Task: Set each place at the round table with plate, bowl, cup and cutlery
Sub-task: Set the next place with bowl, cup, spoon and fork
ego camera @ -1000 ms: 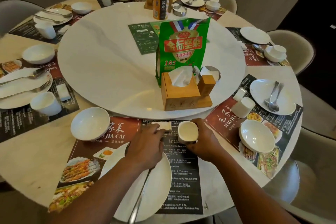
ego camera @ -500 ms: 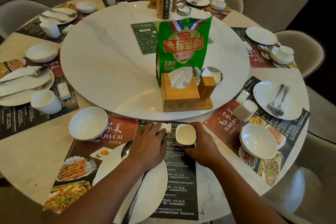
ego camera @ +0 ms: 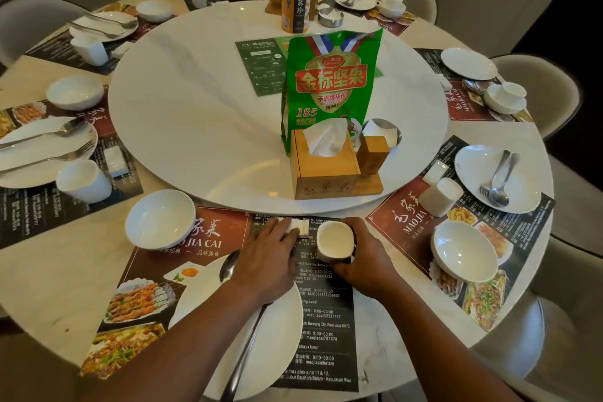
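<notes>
My right hand (ego camera: 362, 259) was curled round the white cup (ego camera: 336, 240), thumb on its near side and fingers wrapped behind. The cup stood mouth up at the centre of the frame, on the dark part of the placemat (ego camera: 326, 320). I could not tell whether its base was fully down or a touch off the paper. My left hand (ego camera: 264, 258) lay flat just to the left of it, fingers straight, their tips pressing on a small white packet (ego camera: 300, 227) whose long axis ran left to right across the frame. Packet and cup sat nearly touching, the cup on the right.

The dinner plate (ego camera: 277, 330) lay below both hands, towards the bottom centre, with a spoon (ego camera: 230, 266) on it, handle pointing down the frame. My left forearm hid whether a fork lay beside it. The bowl (ego camera: 160, 219) sat to the left of centre, near the edge of the turntable (ego camera: 195, 108).

I judged this place nearly done. The cup belonged just above the plate, the right hand already held it, and what was left was squaring it beside the packet on the worktop (ego camera: 58, 284).
</notes>
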The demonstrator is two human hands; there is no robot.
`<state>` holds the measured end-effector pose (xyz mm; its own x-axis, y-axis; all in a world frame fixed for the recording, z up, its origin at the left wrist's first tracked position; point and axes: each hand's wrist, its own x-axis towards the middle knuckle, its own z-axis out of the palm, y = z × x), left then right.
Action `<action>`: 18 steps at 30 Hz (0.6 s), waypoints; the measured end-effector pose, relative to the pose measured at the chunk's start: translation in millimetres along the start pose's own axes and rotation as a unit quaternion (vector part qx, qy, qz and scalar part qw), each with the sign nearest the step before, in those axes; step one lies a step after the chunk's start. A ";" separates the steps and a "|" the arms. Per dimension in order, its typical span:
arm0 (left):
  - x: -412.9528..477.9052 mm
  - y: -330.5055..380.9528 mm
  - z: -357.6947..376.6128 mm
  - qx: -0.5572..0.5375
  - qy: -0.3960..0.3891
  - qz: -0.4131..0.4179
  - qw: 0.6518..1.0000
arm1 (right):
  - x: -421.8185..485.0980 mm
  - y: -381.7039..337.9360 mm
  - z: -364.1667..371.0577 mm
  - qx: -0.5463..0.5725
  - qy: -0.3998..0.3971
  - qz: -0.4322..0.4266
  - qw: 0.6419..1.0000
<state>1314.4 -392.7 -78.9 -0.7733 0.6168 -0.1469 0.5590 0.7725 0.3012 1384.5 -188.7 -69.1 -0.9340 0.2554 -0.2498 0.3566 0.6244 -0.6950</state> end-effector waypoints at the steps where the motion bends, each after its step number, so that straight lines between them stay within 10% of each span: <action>1: -0.1 0.1 0.2 -0.002 0.000 0.000 1.000 | 0.1 0.0 0.0 0.001 -0.001 0.002 1.000; 18: -59.7 -49.2 -42.3 -0.062 0.152 -0.064 0.984 | -54.1 -1.6 -4.8 -0.033 0.031 0.079 0.996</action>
<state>1320.4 -473.9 -45.0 -0.8989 0.4284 0.0921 0.4259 0.8049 0.4131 1434.5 -200.0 -51.2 -0.8638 0.3984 -0.3083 0.5014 0.6199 -0.6037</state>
